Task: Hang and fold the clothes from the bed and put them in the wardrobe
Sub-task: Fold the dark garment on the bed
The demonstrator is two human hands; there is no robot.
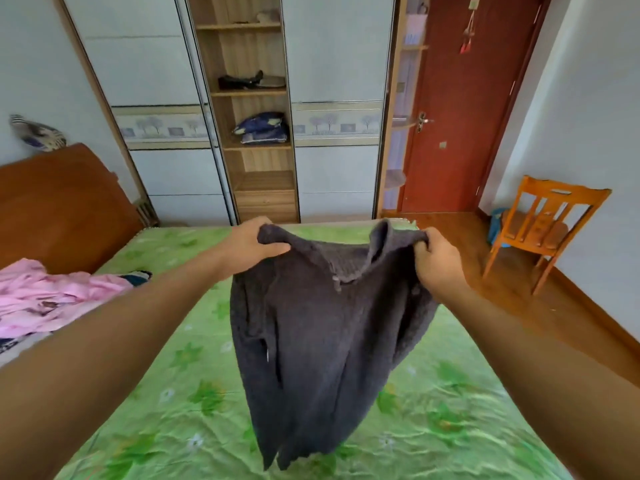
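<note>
A dark grey knitted sweater [322,348] hangs in the air over the bed [180,393], which has a green flowered sheet. My left hand [247,245] grips its left shoulder and my right hand [438,259] grips its right shoulder, so the collar sags between them. The hem dangles just above the sheet. A heap of pink clothes [48,296] lies on the bed at the left. The wardrobe [256,109] stands beyond the bed with its middle section showing wooden shelves; folded dark blue clothes [261,128] lie on one shelf.
White sliding wardrobe doors [337,64] flank the shelves. A dark item [249,80] lies on a higher shelf. A brown headboard [59,202] rises at the left. A red-brown room door [467,109] and an orange wooden chair [543,223] stand at the right on wooden floor.
</note>
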